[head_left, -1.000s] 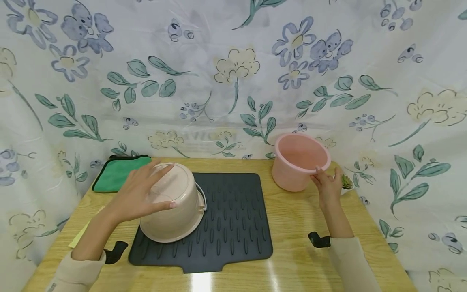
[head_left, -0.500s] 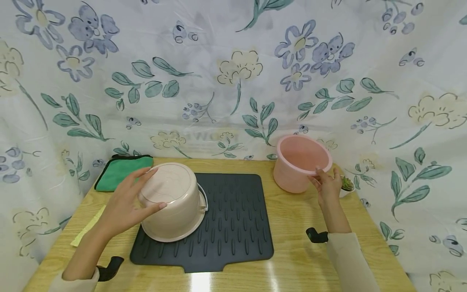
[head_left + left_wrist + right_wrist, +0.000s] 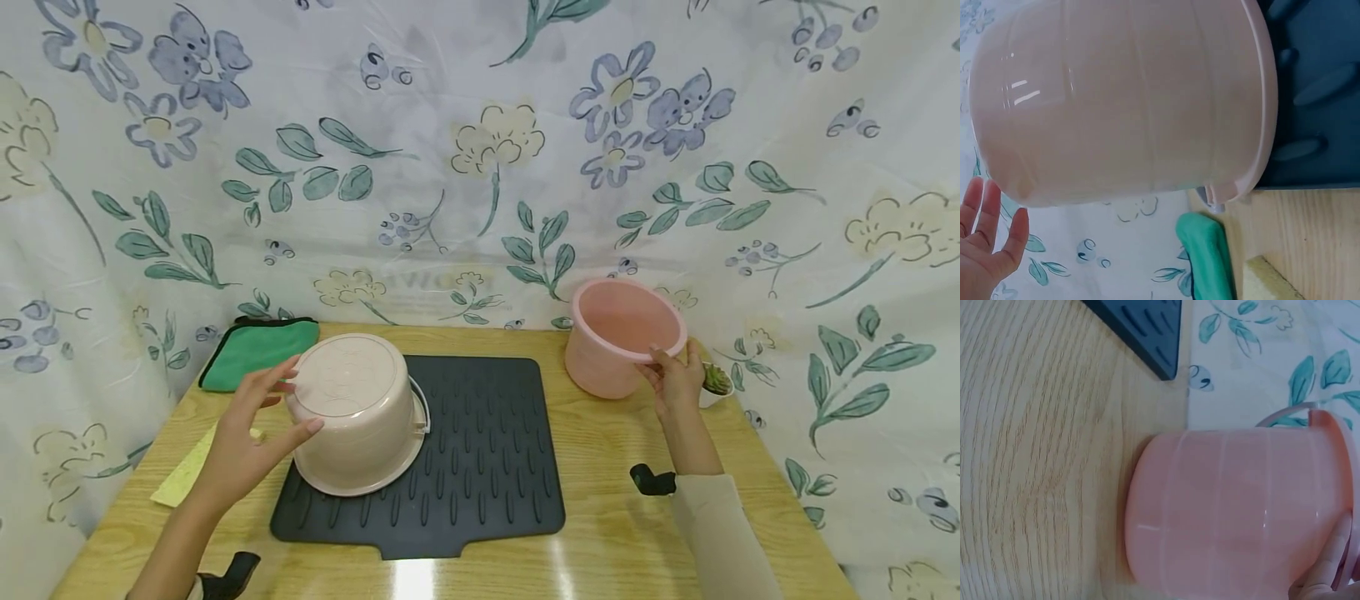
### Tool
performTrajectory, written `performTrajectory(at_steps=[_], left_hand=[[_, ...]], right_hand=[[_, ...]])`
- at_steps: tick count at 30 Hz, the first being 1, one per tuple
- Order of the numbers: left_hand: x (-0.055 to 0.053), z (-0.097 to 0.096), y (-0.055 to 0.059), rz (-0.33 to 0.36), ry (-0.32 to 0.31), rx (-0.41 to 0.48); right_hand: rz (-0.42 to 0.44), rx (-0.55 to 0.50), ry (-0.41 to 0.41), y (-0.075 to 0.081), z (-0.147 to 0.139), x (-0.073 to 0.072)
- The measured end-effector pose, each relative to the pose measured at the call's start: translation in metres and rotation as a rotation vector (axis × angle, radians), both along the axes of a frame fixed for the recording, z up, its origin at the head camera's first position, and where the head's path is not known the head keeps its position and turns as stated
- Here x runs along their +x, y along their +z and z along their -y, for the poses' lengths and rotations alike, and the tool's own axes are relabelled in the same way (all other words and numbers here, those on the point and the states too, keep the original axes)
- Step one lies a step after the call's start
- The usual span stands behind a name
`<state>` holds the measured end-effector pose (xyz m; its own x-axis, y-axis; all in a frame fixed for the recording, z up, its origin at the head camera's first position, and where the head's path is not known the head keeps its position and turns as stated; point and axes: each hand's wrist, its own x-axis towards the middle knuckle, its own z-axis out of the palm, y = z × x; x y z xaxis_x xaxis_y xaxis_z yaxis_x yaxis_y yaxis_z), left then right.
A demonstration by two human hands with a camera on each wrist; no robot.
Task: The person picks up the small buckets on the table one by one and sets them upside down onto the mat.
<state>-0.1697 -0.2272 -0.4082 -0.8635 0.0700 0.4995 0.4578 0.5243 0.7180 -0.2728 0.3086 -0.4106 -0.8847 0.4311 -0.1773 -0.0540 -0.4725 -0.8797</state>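
An upside-down beige bucket (image 3: 356, 421) rests on the dark ridged mat (image 3: 487, 467), its white handle hanging at the right side. My left hand (image 3: 251, 437) is just left of it, fingers spread and thumb apart, holding nothing; in the left wrist view its fingertips (image 3: 990, 190) are right by the bucket's base edge. At the back right, a pink bucket (image 3: 603, 371) stands upright on the table. My right hand (image 3: 675, 387) pinches its rim, thumb outside along the wall (image 3: 1241, 512) in the right wrist view, the other fingers partly hidden.
A green cloth (image 3: 258, 354) with black edging lies at the back left. Nearer, a yellow sponge-like piece (image 3: 183, 475) lies partly behind my left hand. A small potted succulent (image 3: 716, 383) stands beside the right hand. A floral curtain (image 3: 480, 200) closes off the back.
My left hand has drawn away from over the beige bucket's base, down and to the left, to beside it. The right hand stays on the pink bucket's rim. The view has shifted slightly.
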Motion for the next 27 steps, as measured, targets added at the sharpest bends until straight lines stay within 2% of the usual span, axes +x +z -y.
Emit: performTrajectory(at_steps=[10, 16, 22, 27], left_hand=[[0.014, 0.004, -0.006, 0.036, -0.025, 0.109], [0.023, -0.001, -0.011, 0.012, -0.054, 0.158], [0.028, -0.003, -0.017, 0.014, -0.082, 0.162], [0.031, -0.003, -0.019, 0.024, -0.072, 0.158]], right_hand=[[-0.043, -0.005, 0.012, 0.000, 0.000, 0.002], [-0.054, -0.040, -0.006, 0.000, -0.001, 0.004], [-0.073, -0.067, -0.032, -0.002, -0.003, 0.007], [-0.069, -0.077, -0.038, -0.003, -0.004, 0.010]])
